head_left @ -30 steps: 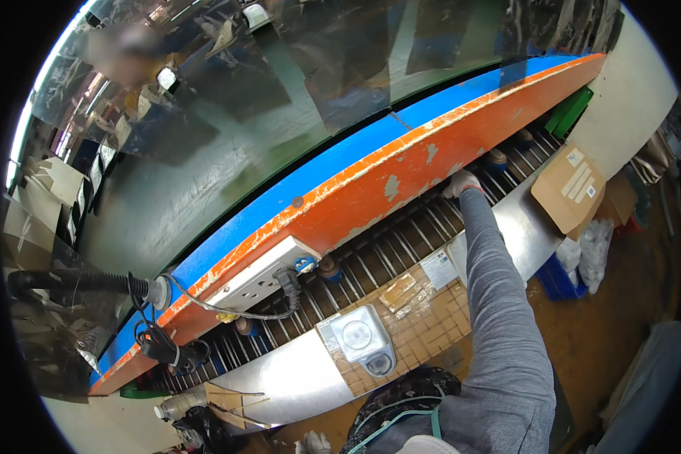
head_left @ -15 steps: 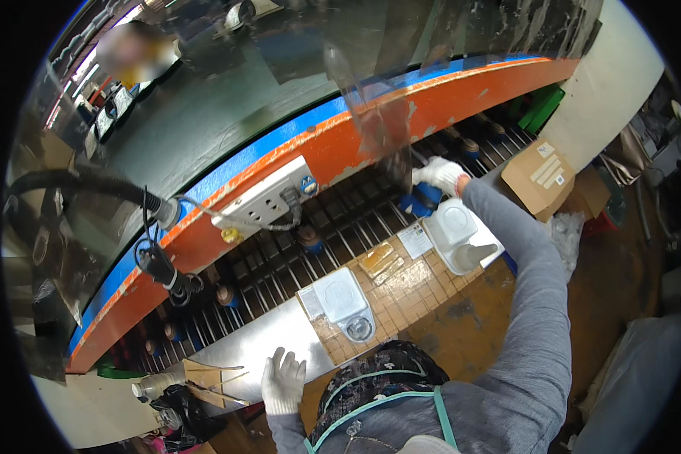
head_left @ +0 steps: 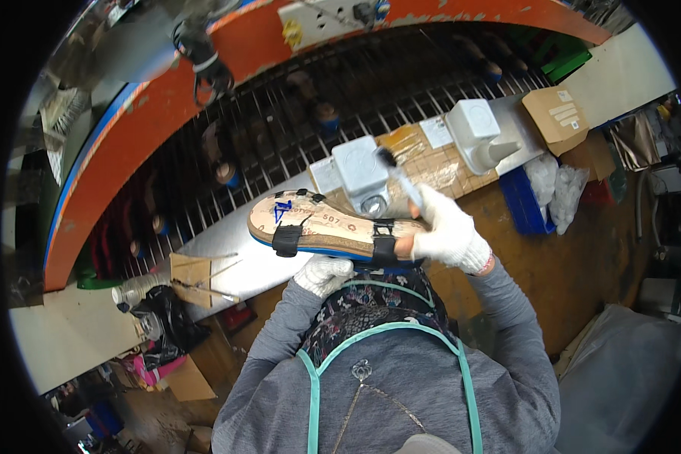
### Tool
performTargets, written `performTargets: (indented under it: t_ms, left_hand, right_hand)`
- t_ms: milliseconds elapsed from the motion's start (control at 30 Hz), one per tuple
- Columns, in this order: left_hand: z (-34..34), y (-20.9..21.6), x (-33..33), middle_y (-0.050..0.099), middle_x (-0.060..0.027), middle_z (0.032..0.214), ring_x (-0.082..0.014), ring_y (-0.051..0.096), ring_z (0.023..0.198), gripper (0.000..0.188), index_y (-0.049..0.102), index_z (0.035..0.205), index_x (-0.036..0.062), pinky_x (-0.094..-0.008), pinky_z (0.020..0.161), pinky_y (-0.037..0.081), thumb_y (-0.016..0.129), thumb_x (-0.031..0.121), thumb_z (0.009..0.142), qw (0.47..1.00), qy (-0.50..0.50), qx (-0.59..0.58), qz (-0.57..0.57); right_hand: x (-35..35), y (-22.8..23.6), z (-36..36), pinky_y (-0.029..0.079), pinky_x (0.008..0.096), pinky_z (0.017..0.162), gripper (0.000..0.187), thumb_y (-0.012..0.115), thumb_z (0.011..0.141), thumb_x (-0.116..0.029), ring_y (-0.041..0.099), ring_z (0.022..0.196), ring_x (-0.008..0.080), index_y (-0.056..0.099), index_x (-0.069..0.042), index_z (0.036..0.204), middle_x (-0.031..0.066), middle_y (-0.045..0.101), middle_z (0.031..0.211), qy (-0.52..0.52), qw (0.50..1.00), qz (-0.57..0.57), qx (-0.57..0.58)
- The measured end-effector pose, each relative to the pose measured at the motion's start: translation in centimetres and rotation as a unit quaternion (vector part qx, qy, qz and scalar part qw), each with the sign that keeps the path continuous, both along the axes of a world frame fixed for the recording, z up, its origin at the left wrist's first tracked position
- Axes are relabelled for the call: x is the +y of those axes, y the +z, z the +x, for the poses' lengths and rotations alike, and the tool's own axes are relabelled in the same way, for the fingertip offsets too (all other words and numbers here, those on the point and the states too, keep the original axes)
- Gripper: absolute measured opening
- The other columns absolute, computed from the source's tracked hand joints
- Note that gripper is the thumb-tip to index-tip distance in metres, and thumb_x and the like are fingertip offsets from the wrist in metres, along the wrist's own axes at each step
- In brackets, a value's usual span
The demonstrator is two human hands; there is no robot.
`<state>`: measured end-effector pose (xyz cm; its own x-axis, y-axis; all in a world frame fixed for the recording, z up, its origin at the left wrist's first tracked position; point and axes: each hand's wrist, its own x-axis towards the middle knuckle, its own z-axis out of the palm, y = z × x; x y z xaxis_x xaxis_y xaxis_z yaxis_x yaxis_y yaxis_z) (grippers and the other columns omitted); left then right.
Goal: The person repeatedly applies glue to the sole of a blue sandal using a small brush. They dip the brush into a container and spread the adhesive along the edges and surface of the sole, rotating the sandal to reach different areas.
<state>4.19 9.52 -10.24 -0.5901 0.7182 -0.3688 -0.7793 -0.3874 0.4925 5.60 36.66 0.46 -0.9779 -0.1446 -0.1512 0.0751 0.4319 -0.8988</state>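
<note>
Sole side up in front of me is a shoe last (head_left: pixel 329 219), blue along its lower edge. A tan insole with pen marks covers it, and black straps fold over its edges. My left hand (head_left: pixel 321 276), in a white glove, is closed against its near side from below; the glove hides part of that grip. In my gloved right hand (head_left: pixel 450 234) is a small brush (head_left: pixel 403 180) with a pale handle and dark bristles. Bare fingertips of that hand also touch the last's right end. Behind the last stands a white container (head_left: pixel 359 163) with a clear round cup.
Another white container (head_left: pixel 473 125) with a cone-shaped part stands farther right on the taped cardboard (head_left: pixel 439 172). Metal rods (head_left: pixel 268 140) run behind the bench under an orange curved edge (head_left: pixel 166 94). An open cardboard box (head_left: pixel 556 117) is at right; cardboard pieces (head_left: pixel 197 276) lie left.
The shoe last has come into my hands in front of my body. My right hand drew back from the rods and has the brush; my left hand moved right and closed. The view has shifted.
</note>
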Motion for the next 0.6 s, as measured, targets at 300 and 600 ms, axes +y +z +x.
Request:
performTargets:
  t_ms: [300, 600]
  left_hand:
    - [0.1, 2.9, -7.2, 0.051, -0.0125, 0.142, -0.0291, 0.056, 0.128, 0.098, 0.043, 0.146, 0.0092, -0.0509, 0.111, 0.047, 0.089, 0.052, 0.071, 0.929, 0.336, 0.157, -0.006]
    - [-2.7, 8.4, -12.3, 0.064, -0.007, 0.123, -0.0208, 0.063, 0.113, 0.067, 0.053, 0.138, 0.0063, -0.0393, 0.096, 0.053, 0.084, 0.014, 0.079, 0.579, 0.567, 0.537, -0.234]
  right_hand:
    - [-0.4, -13.5, 5.6, 0.043, 0.0453, 0.078, 0.017, 0.064, 0.092, -0.027, 0.065, 0.086, 0.0319, 0.063, -0.011, 0.099, 0.0113, 0.064, 0.085, -0.19, 0.941, 0.26, 0.103]
    - [-2.3, -19.1, 2.9, 0.039, 0.0471, 0.08, 0.014, 0.069, 0.087, -0.033, 0.064, 0.092, 0.0289, 0.071, -0.02, 0.09, 0.006, 0.068, 0.091, -0.214, 0.877, 0.426, 0.06]
